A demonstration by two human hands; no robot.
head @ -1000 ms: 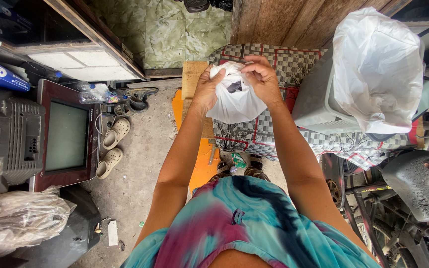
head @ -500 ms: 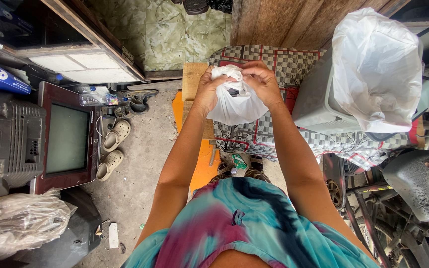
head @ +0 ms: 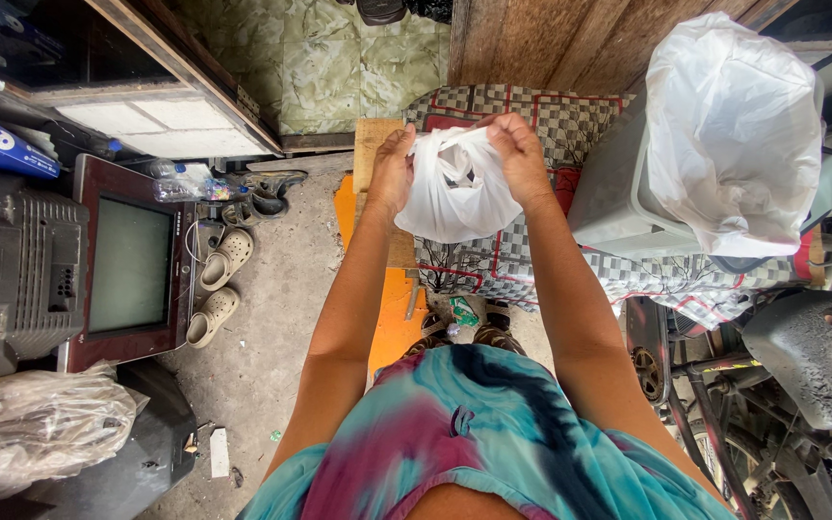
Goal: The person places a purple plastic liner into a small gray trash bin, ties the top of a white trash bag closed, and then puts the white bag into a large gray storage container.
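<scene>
A small white plastic bag (head: 455, 193) hangs in the air in front of me, held at its top by both hands. My left hand (head: 393, 169) pinches the bag's left handle and my right hand (head: 520, 154) pinches the right one, fingers closed. The bag bulges at the bottom with something inside that I cannot make out. Below it lies a patterned checked cloth (head: 551, 120) spread over a low surface, next to a wooden plank (head: 374, 144).
A grey bin (head: 618, 202) lined with a large white bag (head: 734, 125) stands at the right. An old television (head: 127, 265) lies at the left beside sandals (head: 223, 260), a plastic bottle (head: 185, 189) and a clear filled bag (head: 40, 424). A motorbike seat (head: 801, 337) is at lower right.
The bag's top has been pulled together and my hands have shifted slightly on its handles. My view has stayed nearly the same.
</scene>
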